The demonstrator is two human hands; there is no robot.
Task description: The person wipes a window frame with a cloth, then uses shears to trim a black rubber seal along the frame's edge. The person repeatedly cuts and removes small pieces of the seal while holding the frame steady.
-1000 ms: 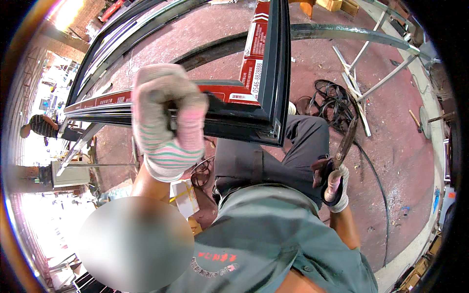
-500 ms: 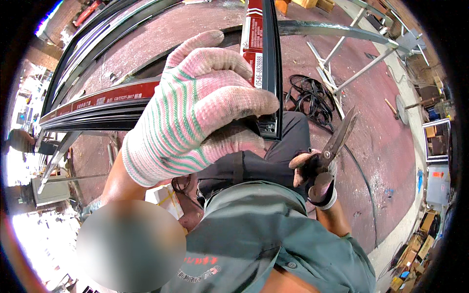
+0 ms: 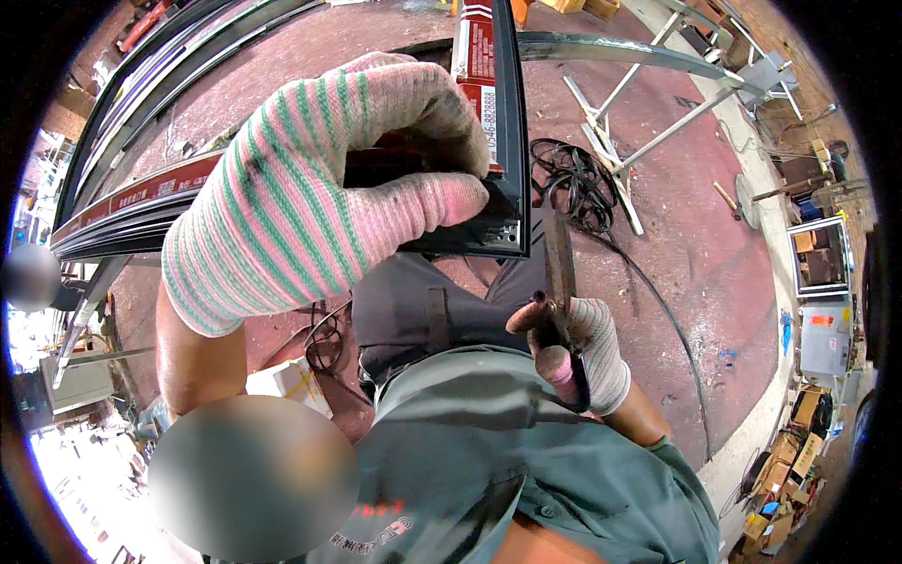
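Observation:
A black window frame (image 3: 510,85) with red-and-white protective film stands before me, its near corner just above my lap. My gloved left hand (image 3: 319,179) is at the inside of that corner, with its fingers curled round and the fingertips close to the thumb. What sits in that pinch, if anything, is hidden. Lower right, my gloved right hand (image 3: 599,348) is closed on the handles of dark, worn scissors (image 3: 558,258). Their blades point up beside the frame's corner, apparently nearly together.
Tangled black cable (image 3: 573,179) lies on the red floor right of the frame, one length trailing toward me. Beyond it stands a pale metal trestle (image 3: 625,85). A white box (image 3: 291,385) sits at my left. Cardboard boxes (image 3: 780,470) are piled along the right side.
The scissors have swung left and upright, from over the floor to beside the frame's corner. My left hand has turned, and its fingertips and thumb have drawn nearer each other.

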